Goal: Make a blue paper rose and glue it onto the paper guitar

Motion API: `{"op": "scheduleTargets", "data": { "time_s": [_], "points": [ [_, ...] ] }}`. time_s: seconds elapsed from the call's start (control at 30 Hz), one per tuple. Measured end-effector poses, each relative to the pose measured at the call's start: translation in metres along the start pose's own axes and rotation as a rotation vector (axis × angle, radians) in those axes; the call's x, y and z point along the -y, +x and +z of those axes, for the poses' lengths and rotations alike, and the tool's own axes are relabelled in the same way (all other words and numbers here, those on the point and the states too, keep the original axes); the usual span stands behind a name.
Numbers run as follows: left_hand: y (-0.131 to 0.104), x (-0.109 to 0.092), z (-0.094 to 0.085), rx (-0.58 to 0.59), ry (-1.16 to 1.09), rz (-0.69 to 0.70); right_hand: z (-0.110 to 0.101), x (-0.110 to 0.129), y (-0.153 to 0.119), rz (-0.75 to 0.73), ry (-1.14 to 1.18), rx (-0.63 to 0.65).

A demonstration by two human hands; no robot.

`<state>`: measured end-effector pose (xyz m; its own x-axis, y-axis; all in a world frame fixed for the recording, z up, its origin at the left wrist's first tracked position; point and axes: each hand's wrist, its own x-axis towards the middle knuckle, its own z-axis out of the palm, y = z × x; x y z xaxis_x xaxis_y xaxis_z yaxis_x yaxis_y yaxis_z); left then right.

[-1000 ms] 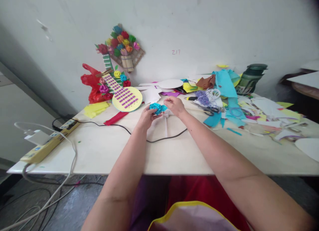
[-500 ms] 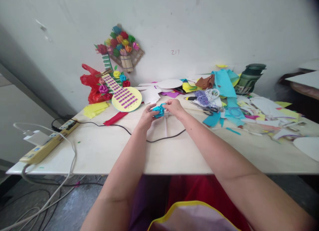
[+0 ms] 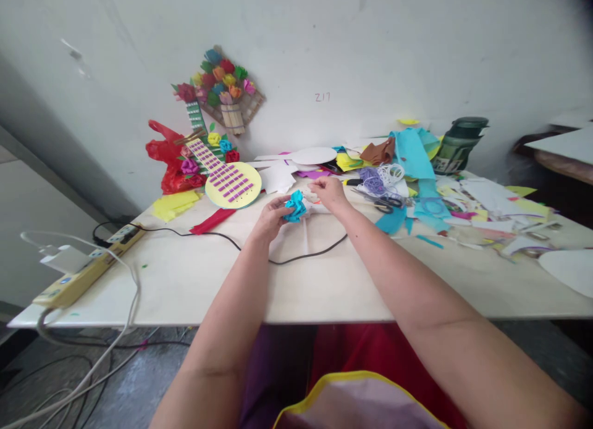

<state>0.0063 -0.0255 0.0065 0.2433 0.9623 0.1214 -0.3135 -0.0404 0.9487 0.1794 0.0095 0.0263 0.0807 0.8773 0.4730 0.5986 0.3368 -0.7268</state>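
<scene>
My left hand (image 3: 272, 218) grips a bright blue crumpled paper flower (image 3: 295, 207) between thumb and fingers, just above the table. To its right, my right hand (image 3: 328, 193) has its thumb and fingertips pinched together, a small gap away from the flower. Whatever may be in that pinch is too small to make out. Below and between the hands is a pale, partly see-through object (image 3: 305, 236), blurred, whose kind I cannot tell. A black cord (image 3: 296, 260) curves across the tabletop beneath my hands.
A yellow paper guitar (image 3: 233, 185) leans at the back left beside a red plastic bag (image 3: 167, 160). At left lies a power strip (image 3: 88, 265). Scissors (image 3: 388, 204), purple string (image 3: 372, 181), a green bottle (image 3: 459, 146) and paper scraps (image 3: 491, 197) cover the right side.
My right hand has come away from the blue flower, slightly up and to the right. The flower stays in my left hand, now turned with more of its petals showing.
</scene>
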Motion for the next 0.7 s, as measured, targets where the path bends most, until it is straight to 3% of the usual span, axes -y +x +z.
{"op": "scheduleTargets", "data": {
  "time_s": [0.13,0.3,0.47,0.7],
  "points": [
    [0.000,-0.001,0.002,-0.041,-0.017,0.032,-0.021,-0.014,0.003,0.107,-0.314,-0.036],
    [0.001,-0.001,0.002,-0.082,-0.034,0.079,-0.041,-0.044,0.006,0.323,-0.670,0.203],
    [0.002,-0.002,0.002,-0.126,-0.053,0.076,-0.043,-0.053,0.006,0.282,-0.792,0.300],
    [0.000,-0.002,0.002,-0.130,-0.054,0.068,-0.043,-0.046,0.004,0.185,-0.837,0.266]
  ]
}}
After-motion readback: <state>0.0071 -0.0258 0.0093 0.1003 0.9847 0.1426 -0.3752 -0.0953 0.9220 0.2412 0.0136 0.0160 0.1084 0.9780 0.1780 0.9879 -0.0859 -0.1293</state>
